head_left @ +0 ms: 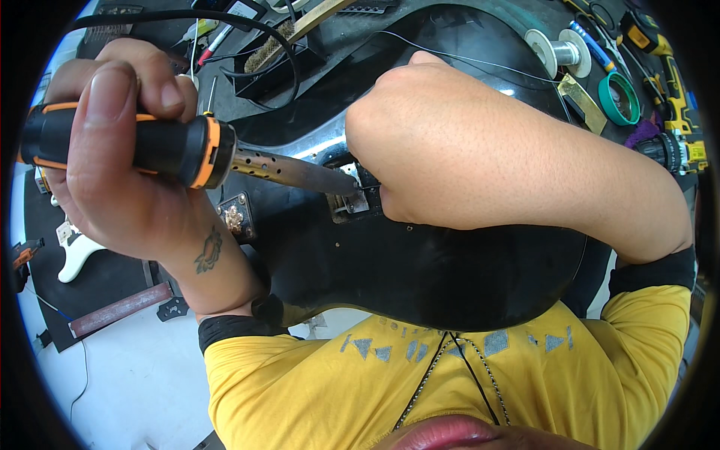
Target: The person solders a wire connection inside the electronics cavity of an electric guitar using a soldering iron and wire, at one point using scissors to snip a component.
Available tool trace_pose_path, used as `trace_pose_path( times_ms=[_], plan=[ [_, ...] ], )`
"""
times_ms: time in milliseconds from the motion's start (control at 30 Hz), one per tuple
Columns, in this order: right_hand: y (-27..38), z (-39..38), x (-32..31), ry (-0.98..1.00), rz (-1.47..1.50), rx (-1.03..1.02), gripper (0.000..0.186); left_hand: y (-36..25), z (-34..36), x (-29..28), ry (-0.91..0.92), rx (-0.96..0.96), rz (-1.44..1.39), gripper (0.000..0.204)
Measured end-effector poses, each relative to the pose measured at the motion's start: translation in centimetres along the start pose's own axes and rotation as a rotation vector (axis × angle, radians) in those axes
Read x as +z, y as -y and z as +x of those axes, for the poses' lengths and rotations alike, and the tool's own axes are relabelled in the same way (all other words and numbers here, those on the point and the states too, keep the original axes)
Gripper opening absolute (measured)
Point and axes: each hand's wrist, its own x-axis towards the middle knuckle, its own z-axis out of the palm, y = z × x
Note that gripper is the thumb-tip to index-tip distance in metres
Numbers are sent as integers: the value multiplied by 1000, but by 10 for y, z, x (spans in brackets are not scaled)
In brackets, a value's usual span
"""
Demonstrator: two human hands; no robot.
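A black electric guitar body (435, 270) lies across the middle, close to my yellow shirt. My left hand (105, 161) is closed round the black and orange handle of a soldering iron (281, 171). The iron slants down to the right, and its tip meets a small metal plate (361, 201) in a rectangular cavity of the body. Beside that cavity my right hand (412, 142) is closed, its knuckles towards me. Its fingertips, and whatever they hold, are hidden. An ornamented metal plate (236, 217) is on the body below the iron.
A solder spool (556, 54) stands at the far right, its thin wire running over the guitar. Near it are a green tape roll (619, 97) and a yellow and black drill (679, 112). A black cable (289, 56) loops behind the iron. A dark red bar (120, 309) lies lower left.
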Motion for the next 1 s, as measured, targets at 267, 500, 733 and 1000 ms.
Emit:
trace_pose_path(
  times_ms=[267, 500, 733, 1000],
  plan=[
    [0, 0, 1, 11, -7, 12, 9, 1, 0, -1, 4, 6, 9, 14],
    [0, 0, -1, 23, 4, 1, 10, 1, 0, -2, 17, 13, 19, 14],
    [0, 0, -2, 21, 11, -2, 10, -2, -1, -2, -14, -9, 28, 13],
    [0, 1, -1, 46, 14, 14, 9, -9, 1, -5, -56, -54, -7, 9]
  ],
)
